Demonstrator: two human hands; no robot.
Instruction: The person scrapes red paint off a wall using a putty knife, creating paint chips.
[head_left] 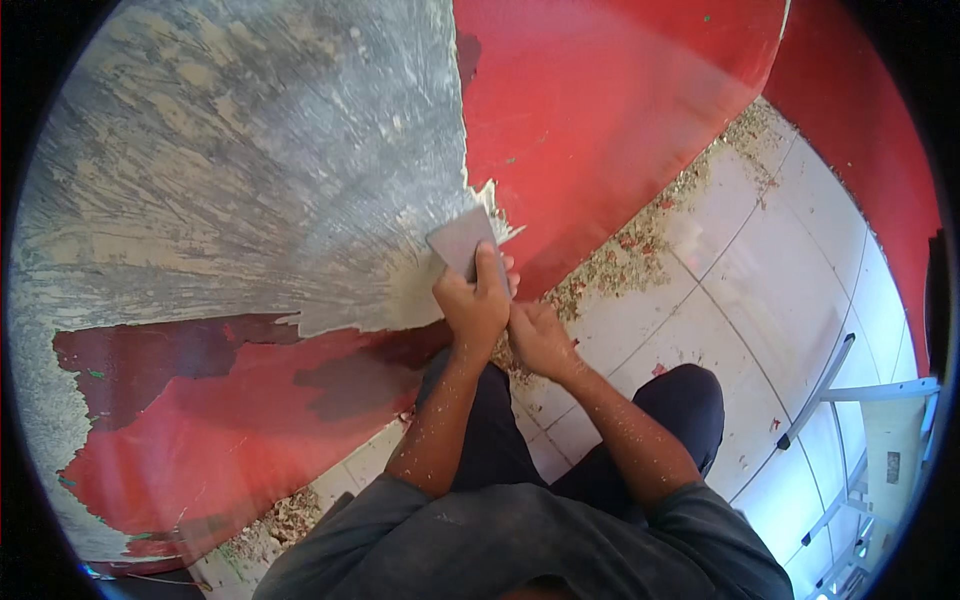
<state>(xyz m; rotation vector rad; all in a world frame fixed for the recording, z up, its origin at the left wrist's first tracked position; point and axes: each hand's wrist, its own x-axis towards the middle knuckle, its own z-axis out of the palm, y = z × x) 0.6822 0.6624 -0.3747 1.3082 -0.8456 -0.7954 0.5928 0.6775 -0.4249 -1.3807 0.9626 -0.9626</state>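
My left hand (474,308) is closed on a flat grey scraper (461,240), its thumb lying along the wide blade. Just behind it, my right hand (543,340) wraps round the tool's rear end; the handle is mostly hidden by my fingers. The blade's front corner meets a ragged edge where the bare, streaky grey surface (240,180) borders the red coating (620,110). Pale, jagged flakes (505,225) stick out beside the blade. More red coating with dark maroon patches (180,365) lies below the grey area. Specks of dust cover both forearms.
Crumbled scrapings (620,265) lie along the base of the red surface on white floor tiles (770,260). Another pile of scrapings (270,530) sits at lower left. A metal-legged ladder or stand (890,440) stands at right, near a curved red surface (870,150).
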